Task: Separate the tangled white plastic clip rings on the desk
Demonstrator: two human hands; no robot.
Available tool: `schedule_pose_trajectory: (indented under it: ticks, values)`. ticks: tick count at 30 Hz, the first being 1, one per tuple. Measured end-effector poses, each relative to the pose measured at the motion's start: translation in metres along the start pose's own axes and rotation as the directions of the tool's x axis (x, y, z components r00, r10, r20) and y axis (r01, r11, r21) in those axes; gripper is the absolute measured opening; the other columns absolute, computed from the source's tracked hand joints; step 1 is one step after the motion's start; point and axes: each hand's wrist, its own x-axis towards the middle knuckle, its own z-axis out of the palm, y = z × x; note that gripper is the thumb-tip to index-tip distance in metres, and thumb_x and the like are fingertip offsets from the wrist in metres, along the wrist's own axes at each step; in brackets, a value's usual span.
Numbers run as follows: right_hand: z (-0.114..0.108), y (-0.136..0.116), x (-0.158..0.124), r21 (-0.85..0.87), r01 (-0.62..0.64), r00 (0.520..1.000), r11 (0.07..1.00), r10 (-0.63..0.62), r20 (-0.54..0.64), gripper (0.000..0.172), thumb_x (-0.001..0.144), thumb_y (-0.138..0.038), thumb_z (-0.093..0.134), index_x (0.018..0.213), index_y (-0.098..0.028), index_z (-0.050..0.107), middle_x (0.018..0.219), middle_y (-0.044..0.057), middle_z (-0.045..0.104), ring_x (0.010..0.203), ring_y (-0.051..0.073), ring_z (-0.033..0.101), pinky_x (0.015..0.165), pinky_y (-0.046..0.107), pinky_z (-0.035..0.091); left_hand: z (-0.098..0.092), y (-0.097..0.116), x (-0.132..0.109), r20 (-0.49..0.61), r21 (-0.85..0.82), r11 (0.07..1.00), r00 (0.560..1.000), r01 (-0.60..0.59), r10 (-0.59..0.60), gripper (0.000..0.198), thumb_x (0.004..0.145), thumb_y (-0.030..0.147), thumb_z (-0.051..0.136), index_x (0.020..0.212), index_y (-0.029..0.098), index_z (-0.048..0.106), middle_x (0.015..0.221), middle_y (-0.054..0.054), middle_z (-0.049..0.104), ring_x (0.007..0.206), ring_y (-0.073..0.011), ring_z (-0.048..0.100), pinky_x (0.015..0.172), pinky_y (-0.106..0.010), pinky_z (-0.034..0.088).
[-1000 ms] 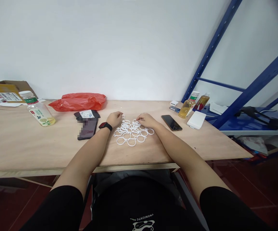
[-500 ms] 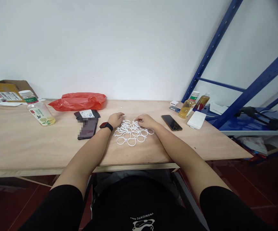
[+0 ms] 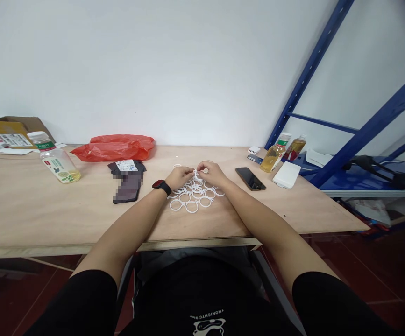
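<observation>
A heap of thin white plastic rings [image 3: 192, 206], each with a small eyelet, lies on the table in front of me; several overlap. My left hand [image 3: 179, 178], with a dark watch at the wrist, is over the heap's far left side, fingers pinched together at a white ring [image 3: 196, 177]. From the other side my right hand [image 3: 212, 173] pinches at the same ring, thumb and forefinger curled close to the left fingertips. The exact grip points are partly hidden by the fingers. Just beyond my left hand one ring [image 3: 177, 165] lies apart.
To the left are a dark phone [image 3: 129, 189], a black packet [image 3: 127, 166], a red plastic bag [image 3: 118, 148] and a drink bottle [image 3: 57, 161]. On the right lie another phone [image 3: 250, 178], a white case [image 3: 287, 174] and a bottle [image 3: 274, 154] beside the blue rack [image 3: 303, 74].
My left hand has moved right and over the heap, so its fingertips now meet the right hand's at a ring. A single ring now shows beyond the left hand.
</observation>
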Motion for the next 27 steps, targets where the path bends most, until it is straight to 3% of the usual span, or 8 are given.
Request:
schedule_pose_trajectory:
  ticks: [4,8,15,20,27]
  values:
    - [0.0019,-0.0060,-0.0004,0.011,0.019,0.999,1.000,-0.019,-0.029,0.011,0.077,-0.016,0.062,0.084,-0.021,0.069,0.084,0.002,0.068,0.085,0.018,0.061,0.081,0.031,0.047,0.0016,-0.0001,-0.0005,-0.038,-0.167,0.985,0.998,0.041,-0.048,0.034,0.087,0.040,0.058,0.101,0.014,0.075,0.094,-0.007,0.076,0.083,-0.0201,0.068,0.077,-0.031,0.054]
    - [0.0019,-0.0062,-0.0002,-0.016,0.033,0.998,0.999,-0.033,-0.061,0.011,0.080,-0.018,0.063,0.088,-0.022,0.071,0.087,0.003,0.071,0.088,0.019,0.062,0.084,0.033,0.047,0.0029,-0.0005,-0.0004,-0.105,-0.227,0.972,0.990,0.066,-0.092,0.031,0.082,0.040,0.065,0.095,0.013,0.074,0.090,-0.008,0.076,0.078,-0.0188,0.068,0.074,-0.030,0.055]
    - [0.0017,-0.0020,-0.0006,-0.021,0.079,0.996,0.997,-0.080,-0.046,0.013,0.082,-0.017,0.063,0.087,-0.022,0.074,0.084,0.003,0.073,0.084,0.019,0.064,0.083,0.033,0.048,0.0036,0.0024,-0.0008,-0.142,-0.180,0.981,0.985,0.068,-0.094,0.027,0.080,0.035,0.065,0.092,0.013,0.074,0.083,-0.007,0.076,0.072,-0.0163,0.067,0.069,-0.027,0.054]
    - [0.0013,-0.0007,0.0002,-0.058,0.103,0.994,0.993,-0.105,-0.016,0.009,0.087,-0.026,0.066,0.086,-0.022,0.074,0.082,0.003,0.073,0.084,0.019,0.064,0.083,0.033,0.046,0.0019,0.0026,-0.0015,-0.125,-0.157,0.985,0.988,0.075,-0.095,0.031,0.082,0.038,0.063,0.095,0.013,0.075,0.087,-0.008,0.076,0.075,-0.0181,0.069,0.070,-0.028,0.053]
    - [0.0010,-0.0003,0.0009,-0.077,0.046,0.998,0.996,-0.043,0.039,0.009,0.088,-0.027,0.064,0.086,-0.021,0.070,0.083,0.004,0.071,0.084,0.018,0.062,0.082,0.031,0.046,-0.0028,0.0034,-0.0013,-0.110,-0.058,0.998,0.993,0.024,-0.030,0.035,0.086,0.045,0.059,0.092,0.015,0.076,0.085,-0.007,0.076,0.076,-0.0189,0.067,0.072,-0.029,0.051]
